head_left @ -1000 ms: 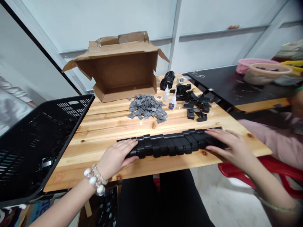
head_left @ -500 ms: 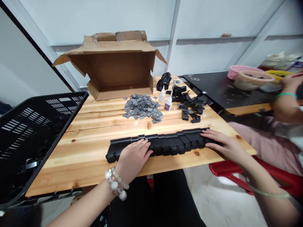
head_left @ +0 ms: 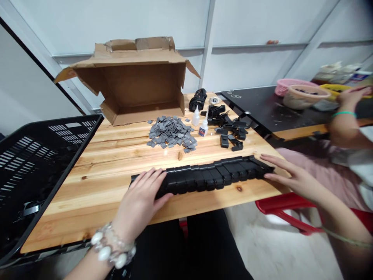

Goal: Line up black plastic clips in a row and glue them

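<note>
While unclenched, the left hand (head_left: 141, 198) lies flat on a row of black plastic segments (head_left: 211, 179); the right hand (head_left: 294, 181), also open, touches the row's right end.

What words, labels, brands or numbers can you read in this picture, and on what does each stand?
Label on the glue bottle: too small to read.
Blue label on the far-right package: too blurred to read.
White marks on the black table: too blurred to read.

Hands (head_left: 138, 204) on a seemingly plastic black strip (head_left: 210, 179)
</note>
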The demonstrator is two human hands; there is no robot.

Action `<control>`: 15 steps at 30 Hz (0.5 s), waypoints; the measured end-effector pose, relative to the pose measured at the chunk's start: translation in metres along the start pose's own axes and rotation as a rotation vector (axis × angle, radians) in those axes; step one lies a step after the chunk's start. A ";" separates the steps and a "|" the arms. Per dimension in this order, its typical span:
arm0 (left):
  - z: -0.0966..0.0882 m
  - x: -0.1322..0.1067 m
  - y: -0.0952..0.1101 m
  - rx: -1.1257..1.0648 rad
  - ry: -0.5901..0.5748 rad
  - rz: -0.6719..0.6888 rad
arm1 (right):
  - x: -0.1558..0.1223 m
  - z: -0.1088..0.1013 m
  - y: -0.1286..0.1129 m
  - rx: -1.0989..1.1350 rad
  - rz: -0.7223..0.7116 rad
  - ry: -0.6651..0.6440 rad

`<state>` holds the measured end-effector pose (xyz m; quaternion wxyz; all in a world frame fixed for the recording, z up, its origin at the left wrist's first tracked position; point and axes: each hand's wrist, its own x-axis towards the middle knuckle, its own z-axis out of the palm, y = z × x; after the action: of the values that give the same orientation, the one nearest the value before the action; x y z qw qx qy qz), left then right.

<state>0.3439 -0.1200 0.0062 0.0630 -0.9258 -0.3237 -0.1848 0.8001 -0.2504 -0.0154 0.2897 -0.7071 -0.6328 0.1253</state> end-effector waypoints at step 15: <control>0.009 -0.038 -0.041 -0.171 -0.116 -0.082 | 0.001 0.007 0.010 0.055 0.086 0.026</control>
<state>0.2933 -0.1077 -0.0169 -0.0425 -0.9229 -0.3475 -0.1604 0.8052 -0.2483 -0.0265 0.3114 -0.7271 -0.5942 0.1459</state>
